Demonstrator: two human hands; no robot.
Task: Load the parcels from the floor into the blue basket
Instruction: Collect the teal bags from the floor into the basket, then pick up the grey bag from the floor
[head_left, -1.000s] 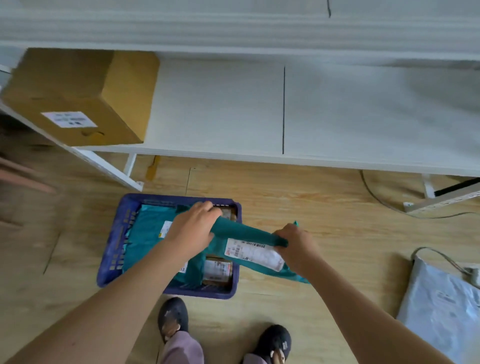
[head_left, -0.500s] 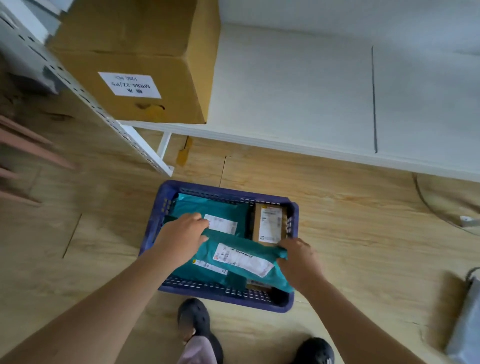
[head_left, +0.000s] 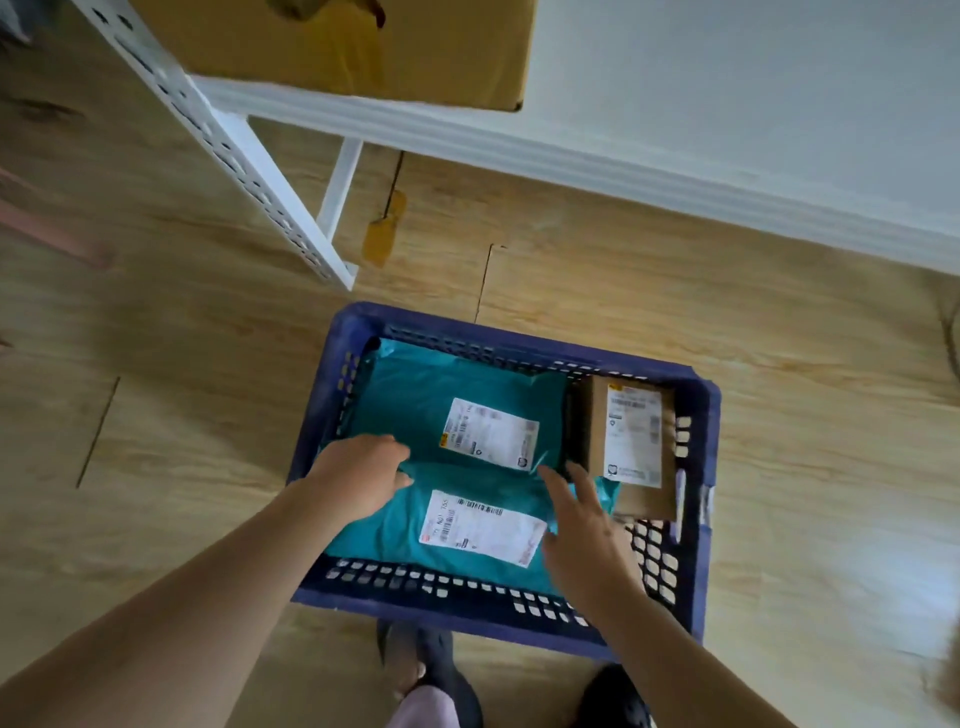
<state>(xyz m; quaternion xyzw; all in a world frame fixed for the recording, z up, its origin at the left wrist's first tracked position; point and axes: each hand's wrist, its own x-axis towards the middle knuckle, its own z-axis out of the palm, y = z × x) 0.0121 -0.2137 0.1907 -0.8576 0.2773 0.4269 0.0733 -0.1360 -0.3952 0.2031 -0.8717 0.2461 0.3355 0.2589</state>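
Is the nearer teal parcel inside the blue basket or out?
Inside: the nearer teal parcel lies flat within the blue basket walls, label facing up.

Two bags (head_left: 431, 395) lie in basket (head_left: 519, 345), box (head_left: 631, 447) right.

Pale wood-plank floor (head_left: 182, 364) beneath a white metal shelf rack (head_left: 701, 104).
A brown cardboard box (head_left: 363, 47) sits on it, upper left.
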